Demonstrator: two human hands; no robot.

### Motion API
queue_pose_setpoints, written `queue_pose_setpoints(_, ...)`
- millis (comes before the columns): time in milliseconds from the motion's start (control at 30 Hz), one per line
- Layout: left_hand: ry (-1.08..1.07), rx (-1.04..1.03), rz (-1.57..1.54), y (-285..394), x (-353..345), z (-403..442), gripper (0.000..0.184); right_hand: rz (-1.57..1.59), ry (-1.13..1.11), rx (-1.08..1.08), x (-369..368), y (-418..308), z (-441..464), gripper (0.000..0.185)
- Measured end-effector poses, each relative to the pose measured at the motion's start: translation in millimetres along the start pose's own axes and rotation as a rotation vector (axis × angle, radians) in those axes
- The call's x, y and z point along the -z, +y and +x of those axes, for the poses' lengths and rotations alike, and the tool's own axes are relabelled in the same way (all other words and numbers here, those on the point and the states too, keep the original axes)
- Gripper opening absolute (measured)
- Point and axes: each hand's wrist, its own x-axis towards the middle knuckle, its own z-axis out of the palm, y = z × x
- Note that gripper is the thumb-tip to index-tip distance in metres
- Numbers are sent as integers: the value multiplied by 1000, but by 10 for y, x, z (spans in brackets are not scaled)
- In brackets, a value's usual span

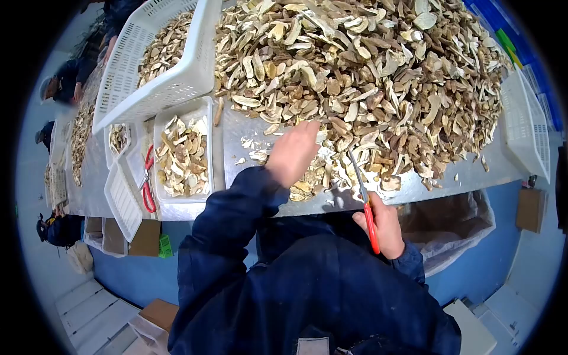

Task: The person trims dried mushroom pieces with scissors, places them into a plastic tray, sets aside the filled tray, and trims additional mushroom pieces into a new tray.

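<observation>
A large heap of dried mushroom slices (378, 65) covers the metal table (236, 130). My left hand (296, 152) is at the heap's near edge, back upward, with its fingers bunched together and pointing into the slices. What those fingers hold, if anything, is hidden. My right hand (387, 229) is closed around the red handles of a pair of scissors (370, 225) near the table's front edge. Their blades point up toward the slices. Below my left hand lies a small group of mushroom pieces (307, 183).
Left of the heap stand a big white basket (204, 53) and a white tray (212, 148), both with mushroom pieces. Another red-handled pair of scissors (148, 183) lies beside the tray. A lined bin (452, 231) stands under the table. Another person (68, 80) is at the far left.
</observation>
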Motion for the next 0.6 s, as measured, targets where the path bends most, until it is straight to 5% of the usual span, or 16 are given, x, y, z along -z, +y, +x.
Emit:
queue_pose_setpoints(133,-73,14,154,-68,-117,106,33,-17,-18,14,-11,54,-30,51)
queue_pose_setpoints(233,19,-21,-149,-142,76,30,30,11,-3,24,-12,55,-14,51)
queue_pose_setpoints(367,-43,361,-1229,-126,289,-216,32,9,-2,53,-86,98,62,51)
queue_pose_setpoints(467,75,588,-1623,4,225,-404,36,9,-114,7,-67,3,108,53)
queue_pose_setpoints(600,228,579,-1866,162,174,-542,33,101,-197,10,-69,-84,125,57)
